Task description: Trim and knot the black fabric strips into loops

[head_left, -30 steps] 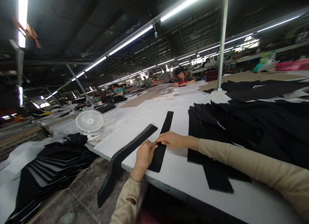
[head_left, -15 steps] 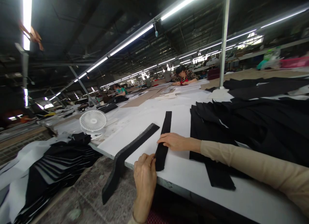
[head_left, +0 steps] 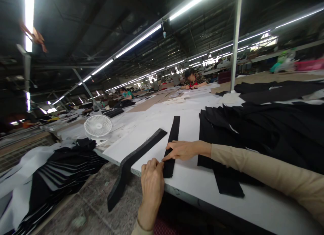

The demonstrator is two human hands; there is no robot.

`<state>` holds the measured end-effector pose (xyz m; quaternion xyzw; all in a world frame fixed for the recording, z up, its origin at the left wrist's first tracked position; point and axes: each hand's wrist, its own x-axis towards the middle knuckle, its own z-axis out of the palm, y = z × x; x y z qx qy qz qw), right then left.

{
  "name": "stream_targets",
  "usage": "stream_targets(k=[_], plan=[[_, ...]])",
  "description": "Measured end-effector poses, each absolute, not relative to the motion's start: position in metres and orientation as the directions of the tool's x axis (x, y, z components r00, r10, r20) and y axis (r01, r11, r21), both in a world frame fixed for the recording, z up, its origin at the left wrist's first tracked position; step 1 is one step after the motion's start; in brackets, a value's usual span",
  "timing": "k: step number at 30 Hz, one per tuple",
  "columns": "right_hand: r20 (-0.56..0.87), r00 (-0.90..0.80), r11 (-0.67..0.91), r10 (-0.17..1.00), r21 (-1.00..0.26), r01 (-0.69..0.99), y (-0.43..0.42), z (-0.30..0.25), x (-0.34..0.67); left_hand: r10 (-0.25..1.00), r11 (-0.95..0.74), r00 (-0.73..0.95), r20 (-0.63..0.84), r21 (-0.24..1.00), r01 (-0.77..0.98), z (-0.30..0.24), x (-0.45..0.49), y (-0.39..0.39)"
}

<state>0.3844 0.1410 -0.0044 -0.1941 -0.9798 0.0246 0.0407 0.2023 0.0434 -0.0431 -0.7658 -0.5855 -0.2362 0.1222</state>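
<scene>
Black, the cloth strip (head_left: 169, 168) below mid-frame is partly hidden by the right hand (head_left: 182, 150), digits parted, beside the left hand (head_left: 152, 177), fingers curled, any pinch by these 2 impossible to tell, with a white tabletop (head_left: 188, 128) underneath and a dim ceiling (head_left: 126, 12) across the top.

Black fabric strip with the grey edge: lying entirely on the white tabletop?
No, the grey-edged black fabric strip hangs partly over the white tabletop's near edge.
</scene>
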Motion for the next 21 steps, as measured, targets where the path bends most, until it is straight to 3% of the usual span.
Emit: stream_targets(k=[3, 6, 12, 18, 21], plan=[[0.074, -0.926, 0.928, 0.371, -0.077, 0.366, 0.139, -0.004, 0.384, 0.837, -0.34, 0.074, 0.542, 0.41, 0.846, -0.048, 0.194, 0.04], [0.102, -0.923, 0.928, 0.371, -0.082, 0.364, 0.139, -0.007, 0.384, 0.82, -0.303, -0.079, 0.567, 0.547, 0.78, -0.054, 0.191, 0.033], [0.228, -0.921, 0.946, 0.316, -0.003, 0.324, 0.133, -0.007, 0.38, 0.805, -0.239, -0.092, 0.586, 0.463, 0.853, -0.058, 0.201, 0.023], [0.106, -0.969, 0.974, 0.225, -0.058, 0.219, 0.13, -0.001, 0.376, 0.724, -0.229, 0.031, 0.689, 0.197, 0.953, -0.056, 0.206, 0.018], [0.085, -0.971, 0.974, 0.225, -0.044, 0.222, 0.127, 0.001, 0.375, 0.733, -0.269, 0.092, 0.674, 0.163, 0.949, -0.055, 0.201, 0.019]])
